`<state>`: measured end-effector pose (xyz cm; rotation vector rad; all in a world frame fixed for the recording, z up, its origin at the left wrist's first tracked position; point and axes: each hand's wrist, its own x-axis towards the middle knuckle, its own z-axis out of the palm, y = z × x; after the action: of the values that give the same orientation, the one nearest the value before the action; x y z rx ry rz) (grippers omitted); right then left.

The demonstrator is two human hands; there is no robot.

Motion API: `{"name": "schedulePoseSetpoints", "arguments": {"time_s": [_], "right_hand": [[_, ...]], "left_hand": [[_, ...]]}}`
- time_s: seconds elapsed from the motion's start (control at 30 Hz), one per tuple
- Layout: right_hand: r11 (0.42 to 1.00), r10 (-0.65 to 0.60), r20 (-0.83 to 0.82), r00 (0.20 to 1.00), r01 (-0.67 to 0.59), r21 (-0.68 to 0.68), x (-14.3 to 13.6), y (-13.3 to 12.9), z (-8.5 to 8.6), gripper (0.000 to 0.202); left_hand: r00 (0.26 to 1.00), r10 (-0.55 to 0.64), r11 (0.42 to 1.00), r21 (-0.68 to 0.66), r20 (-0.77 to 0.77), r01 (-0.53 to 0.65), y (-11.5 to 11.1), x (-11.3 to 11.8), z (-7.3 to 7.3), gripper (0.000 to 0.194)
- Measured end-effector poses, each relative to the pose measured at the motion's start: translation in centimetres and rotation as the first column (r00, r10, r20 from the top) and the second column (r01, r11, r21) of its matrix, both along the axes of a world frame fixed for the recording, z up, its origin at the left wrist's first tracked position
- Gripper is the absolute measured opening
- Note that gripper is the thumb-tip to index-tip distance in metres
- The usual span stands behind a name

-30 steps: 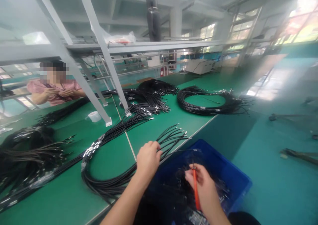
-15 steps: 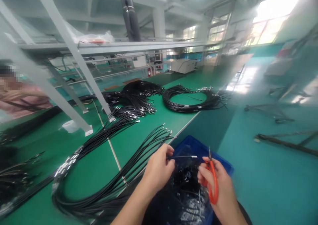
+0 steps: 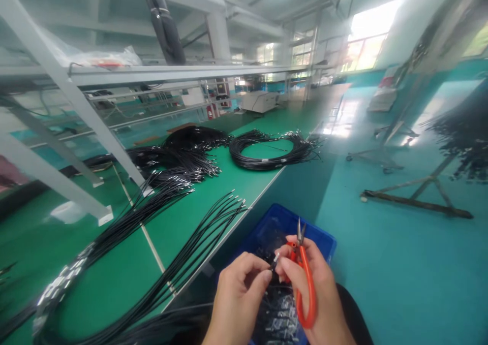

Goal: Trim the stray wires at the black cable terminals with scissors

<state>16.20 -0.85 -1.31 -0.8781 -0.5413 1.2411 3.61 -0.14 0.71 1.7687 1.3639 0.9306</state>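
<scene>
Over the bin, my left hand is closed in a pinch on the end of a black cable, which has a small white tip. My right hand has red-handled scissors in its palm, their pointed blades up and slightly apart. The right thumb and finger meet close to the cable's white tip; whether they grip it is hard to tell. Below both hands stands a blue bin with dark pieces and clear plastic in it. Left of them, a bundle of black cables curves across the green table.
A coiled cable bundle and heaped cables lie farther back on the table. A white shelf frame rises at left, with a white roll by its foot. On the floor at right is a metal stand bearing hanging cables.
My hands have come together, bringing the cable end to my right fingers. The scissors' blades have spread apart. The whole view has swung to the right.
</scene>
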Motion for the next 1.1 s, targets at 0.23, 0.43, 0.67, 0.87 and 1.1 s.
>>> {"name": "schedulePoseSetpoints", "arguments": {"time_s": [0.23,0.43,0.67,0.87,1.1], "right_hand": [[1.000,0.013,0.055,0.998,-0.013,-0.008,-0.1,0.0,0.3,0.037],[1.000,0.013,0.004,1.000,-0.013,-0.020,-0.3,0.0,0.4,0.034],[0.984,0.161,-0.170,0.972,-0.172,-0.055,-0.8,-0.4,0.4,0.029],[0.997,0.064,-0.002,0.998,-0.064,-0.053,-1.2,-0.2,0.6,0.041],[0.998,0.043,0.088,0.995,-0.040,-0.041,-1.0,0.3,-0.1,0.038]], "left_hand": [[0.997,0.017,0.999,-0.034,0.077,-0.014,-0.3,0.5,0.3,0.015],[0.990,0.041,0.997,-0.063,0.133,-0.033,-0.4,0.4,-0.3,0.015],[0.907,-0.009,0.959,-0.253,0.420,0.126,-0.3,-0.3,-1.5,0.022],[0.922,0.021,0.964,-0.253,0.386,0.084,-0.5,-0.5,-1.5,0.024],[0.973,0.038,0.988,-0.156,0.226,-0.003,-0.8,0.0,-0.6,0.014]]}}
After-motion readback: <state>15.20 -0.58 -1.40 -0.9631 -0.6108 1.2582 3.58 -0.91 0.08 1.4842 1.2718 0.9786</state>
